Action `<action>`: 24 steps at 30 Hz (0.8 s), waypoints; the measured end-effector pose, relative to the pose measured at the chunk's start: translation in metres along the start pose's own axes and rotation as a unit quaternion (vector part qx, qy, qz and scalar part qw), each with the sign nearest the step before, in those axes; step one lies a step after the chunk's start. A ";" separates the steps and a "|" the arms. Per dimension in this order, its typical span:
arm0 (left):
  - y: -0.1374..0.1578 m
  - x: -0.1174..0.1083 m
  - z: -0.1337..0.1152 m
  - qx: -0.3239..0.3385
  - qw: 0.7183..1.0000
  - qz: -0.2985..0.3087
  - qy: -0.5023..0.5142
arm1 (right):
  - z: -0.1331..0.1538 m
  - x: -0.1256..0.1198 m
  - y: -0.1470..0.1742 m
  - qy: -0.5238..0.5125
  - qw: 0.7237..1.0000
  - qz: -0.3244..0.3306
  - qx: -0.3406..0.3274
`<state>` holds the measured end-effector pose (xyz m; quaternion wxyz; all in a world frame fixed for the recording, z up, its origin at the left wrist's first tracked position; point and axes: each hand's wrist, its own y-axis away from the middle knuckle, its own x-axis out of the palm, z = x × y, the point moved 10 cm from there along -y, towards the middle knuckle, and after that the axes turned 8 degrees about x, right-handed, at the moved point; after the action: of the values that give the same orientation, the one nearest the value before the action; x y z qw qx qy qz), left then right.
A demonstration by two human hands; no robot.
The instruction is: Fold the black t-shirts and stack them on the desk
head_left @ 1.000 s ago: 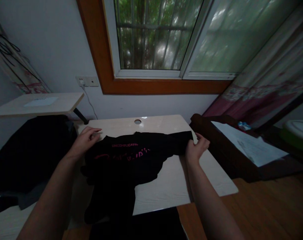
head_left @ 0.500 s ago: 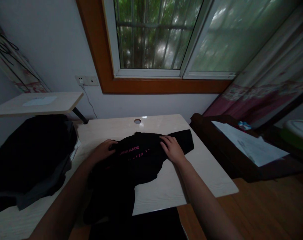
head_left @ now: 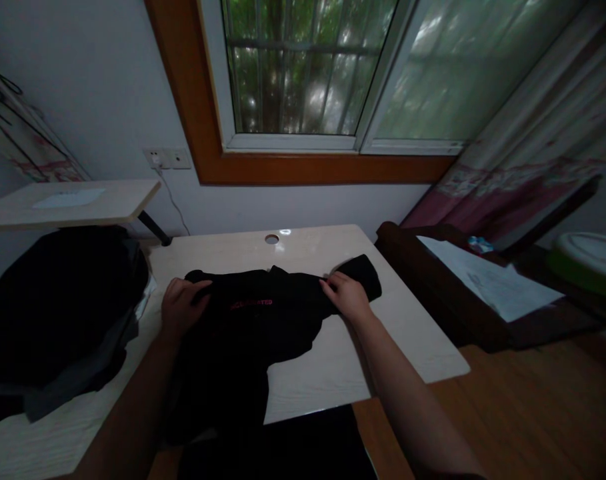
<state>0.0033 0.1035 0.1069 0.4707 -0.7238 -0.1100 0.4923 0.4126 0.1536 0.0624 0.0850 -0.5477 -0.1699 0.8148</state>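
Observation:
A black T-shirt with a line of pink lettering lies spread on the pale wooden desk, its lower part reaching the front edge. At its upper left shoulder, my left hand is closed on the cloth, fingers and thumb pinching it. Near the right sleeve, my right hand pinches the fabric at the shoulder seam. Beyond that hand the sleeve lies out to the right. Part of the lettering is lost in a fold.
A heap of dark clothes sits at the left, under a raised shelf. A round cable hole is near the desk's back edge. To the right stands a dark brown piece of furniture with a white sheet on it.
My left hand has moved left, pulling the shirt's left shoulder outward and up. The lettering has shifted and partly folded away. My right hand has closed more on the cloth, and the right sleeve has bent.

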 end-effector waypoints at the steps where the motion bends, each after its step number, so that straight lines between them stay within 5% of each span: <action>1: 0.001 -0.007 -0.002 0.002 1.000 -0.023 0.000 | 0.003 0.000 0.000 0.003 1.000 0.001 -0.013; 8: -0.001 0.005 0.010 -0.067 0.986 0.027 0.150 | 0.017 -0.003 0.003 -0.028 0.995 0.002 -0.096; 17: 0.031 0.049 0.066 -0.310 0.917 0.054 0.246 | 0.005 0.008 0.001 -0.081 0.995 0.035 -0.043; 21: 0.037 0.059 0.065 -0.338 0.901 0.119 0.244 | 0.003 -0.002 -0.001 -0.063 0.998 0.002 -0.030; 24: 0.035 0.060 0.059 -0.327 0.901 0.137 0.250 | -0.010 -0.024 0.000 -0.056 0.994 -0.089 0.020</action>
<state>-0.0260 0.1560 0.0390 0.1477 -0.9441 -0.0431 0.2915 0.4314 0.1478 0.0794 0.1581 -0.4818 -0.2065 0.8368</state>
